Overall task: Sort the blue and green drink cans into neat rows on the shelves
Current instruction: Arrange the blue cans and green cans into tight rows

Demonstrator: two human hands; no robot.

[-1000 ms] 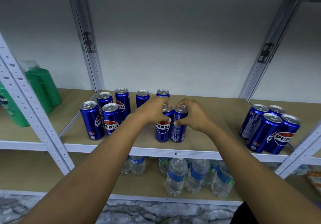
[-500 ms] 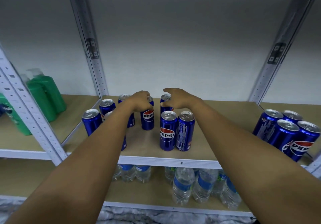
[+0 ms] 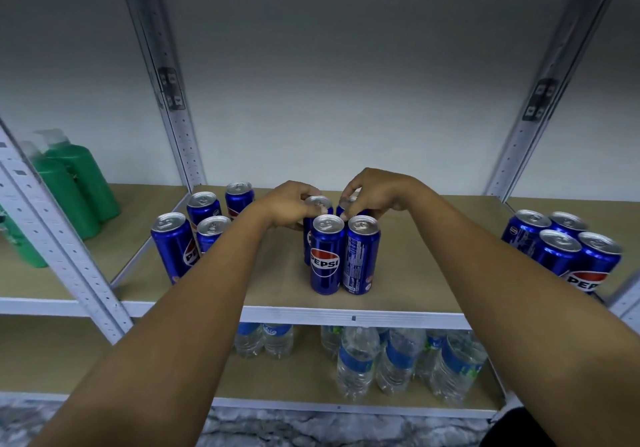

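Down low, water bottles (image 3: 356, 360) stand on the bottom shelf. On the middle shelf (image 3: 408, 273), two blue cans (image 3: 325, 256) stand close to the front edge, with bare board on both sides. Right behind them, the left hand (image 3: 287, 205) grips a back can (image 3: 318, 204) and the right hand (image 3: 375, 192) pinches another (image 3: 348, 204). A moment ago these two stood farther back and apart.
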